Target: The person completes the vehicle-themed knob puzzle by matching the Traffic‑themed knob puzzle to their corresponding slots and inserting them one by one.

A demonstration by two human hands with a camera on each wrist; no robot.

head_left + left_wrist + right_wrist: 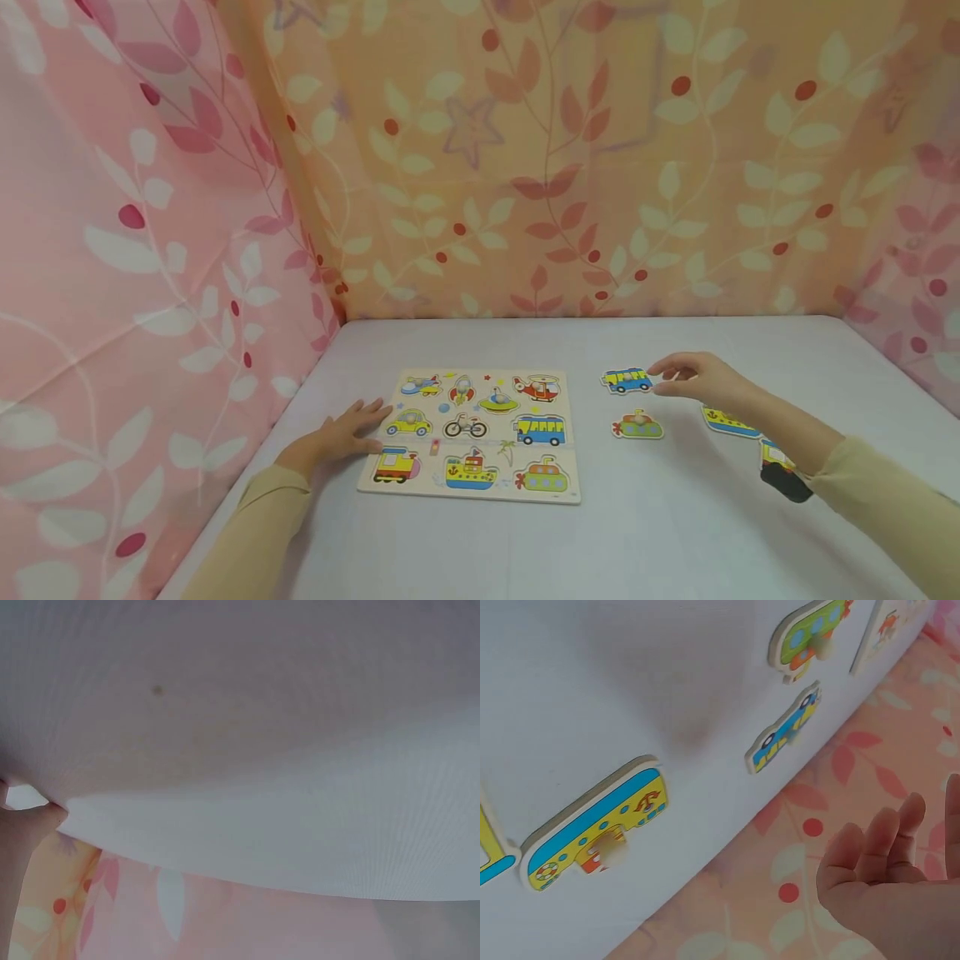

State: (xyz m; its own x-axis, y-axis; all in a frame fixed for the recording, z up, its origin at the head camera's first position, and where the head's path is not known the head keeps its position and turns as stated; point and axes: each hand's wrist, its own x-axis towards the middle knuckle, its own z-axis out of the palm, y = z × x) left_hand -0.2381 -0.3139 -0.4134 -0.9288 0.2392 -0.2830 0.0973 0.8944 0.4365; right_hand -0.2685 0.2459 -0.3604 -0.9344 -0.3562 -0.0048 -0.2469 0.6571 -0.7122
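A wooden peg puzzle board (468, 493) with vehicle pictures lies on the white table. My left hand (337, 435) rests at its left edge, fingers spread and reaching onto the board. Only part of that hand (30, 832) shows in the left wrist view. To the right of the board lies a blue-and-yellow bus piece (628, 381). Beside it is my right hand (697, 377), fingers loosely bent. In the right wrist view this hand (885, 877) holds nothing and stands apart from the bus piece (784, 731). A green submarine piece (638, 426) lies nearer than the bus.
Beyond the right forearm lie a yellow-and-blue ship piece (731, 422) and a train piece (775, 454), both partly hidden by it. Each loose piece seen closely has a knob. Patterned curtains (547, 208) enclose the table's back and sides.
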